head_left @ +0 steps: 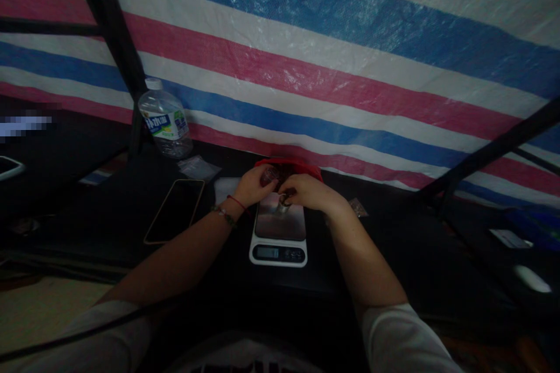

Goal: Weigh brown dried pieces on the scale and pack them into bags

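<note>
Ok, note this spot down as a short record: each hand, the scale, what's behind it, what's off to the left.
Left hand: by the red bag; grip unclear
Right hand: at a small metallic cup
Scale: white-bodied, beneath the cup; display too small to read
Behind scale: red bag, then striped sheet
Left side: dark-screened phone; clear bottle farther back

Wore a pale top (pixel 245 345) with short sleeves (pixel 405 335) ending near the elbows and dark markings (pixel 258 368) on the front. Bore, at the left wrist (pixel 231 208), a thin red cord (pixel 238 203) beside a bracelet (pixel 228 218) of pale and dark-green beads. Showed a dark cable-like strip (pixel 87 333) across the left sleeve (pixel 120 315).
</note>
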Tool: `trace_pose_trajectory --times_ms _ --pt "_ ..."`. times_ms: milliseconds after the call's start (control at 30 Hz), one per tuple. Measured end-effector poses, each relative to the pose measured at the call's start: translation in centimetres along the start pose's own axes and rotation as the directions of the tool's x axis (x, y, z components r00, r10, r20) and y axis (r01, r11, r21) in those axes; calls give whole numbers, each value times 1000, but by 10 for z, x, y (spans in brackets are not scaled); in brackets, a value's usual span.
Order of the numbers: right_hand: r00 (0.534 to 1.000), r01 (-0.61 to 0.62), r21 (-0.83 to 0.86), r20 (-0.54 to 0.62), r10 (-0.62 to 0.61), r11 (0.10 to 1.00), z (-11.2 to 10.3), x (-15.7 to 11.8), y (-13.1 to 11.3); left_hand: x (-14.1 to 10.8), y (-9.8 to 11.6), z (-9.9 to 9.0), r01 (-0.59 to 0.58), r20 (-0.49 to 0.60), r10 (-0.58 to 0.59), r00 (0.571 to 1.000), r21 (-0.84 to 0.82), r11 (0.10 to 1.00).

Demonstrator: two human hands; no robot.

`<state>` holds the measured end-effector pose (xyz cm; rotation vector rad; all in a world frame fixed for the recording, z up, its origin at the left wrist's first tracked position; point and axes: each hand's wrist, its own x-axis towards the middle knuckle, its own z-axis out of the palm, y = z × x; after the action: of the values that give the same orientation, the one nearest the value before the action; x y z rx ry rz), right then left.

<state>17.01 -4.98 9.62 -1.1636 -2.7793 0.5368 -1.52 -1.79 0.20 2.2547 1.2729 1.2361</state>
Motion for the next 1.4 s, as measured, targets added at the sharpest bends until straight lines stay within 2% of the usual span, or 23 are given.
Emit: trace_pose_trajectory --times_ms 233,400,600,733,967,1267,1400 --pt "999 -18 20 -39 18 1000 -6 -4 -2 0 0 -1 -13 -1 13 1000 1 1000" --pt "997 -71 108 36 68 992 -3 -6 2 0 -1 0 -6 -2 6 1000 11 1000" --pt "999 -51 158 16 49 986 0 -5 2 0 -2 0 -11 -4 11 1000 -14 1000" --pt "1000 -8 122 -26 12 993 1 -3 -3 0 -2 1 -6 -5 6 1000 -13 1000" --pt "1000 14 51 14 -15 999 6 1 -4 -1 -2 1 1 -2 -1 1000 3 1000" --pt "995 -85 75 66 81 994 4 0 -2 0 -1 0 13 -10 -13 1000 -5 1000" --pt "991 -132 0 -24 132 991 -5 -4 7 0 0 -1 4 -6 -4 1000 -11 1000"
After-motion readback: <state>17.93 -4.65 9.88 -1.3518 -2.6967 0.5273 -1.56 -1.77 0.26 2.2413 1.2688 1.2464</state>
